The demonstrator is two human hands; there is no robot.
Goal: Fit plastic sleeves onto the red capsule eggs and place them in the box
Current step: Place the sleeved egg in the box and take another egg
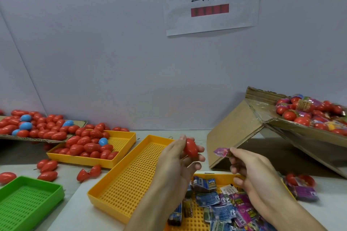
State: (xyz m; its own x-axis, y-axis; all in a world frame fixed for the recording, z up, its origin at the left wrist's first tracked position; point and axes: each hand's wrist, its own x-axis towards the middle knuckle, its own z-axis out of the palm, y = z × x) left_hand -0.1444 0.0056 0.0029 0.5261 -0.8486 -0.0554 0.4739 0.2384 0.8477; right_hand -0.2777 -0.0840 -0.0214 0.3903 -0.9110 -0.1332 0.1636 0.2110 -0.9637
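My left hand (180, 159) grips a red capsule egg (191, 148) in its fingertips above the empty yellow tray (131, 178). A short gap to the right, my right hand (249, 170) pinches a purple plastic sleeve (222, 152) that points toward the egg without touching it. More flat sleeves (225, 206) lie heaped in a yellow tray (221, 177) beneath my right hand. Tilted at the right stands the cardboard box (244, 127), which holds several sleeved red eggs (308, 112).
A yellow tray (124, 137) of red and blue eggs sits at middle left, behind it a cardboard sheet (37, 139) heaped with more. Loose eggs (47, 167) lie on the table. A green tray (32, 199) is at lower left. Two sleeved eggs (300, 184) rest at right.
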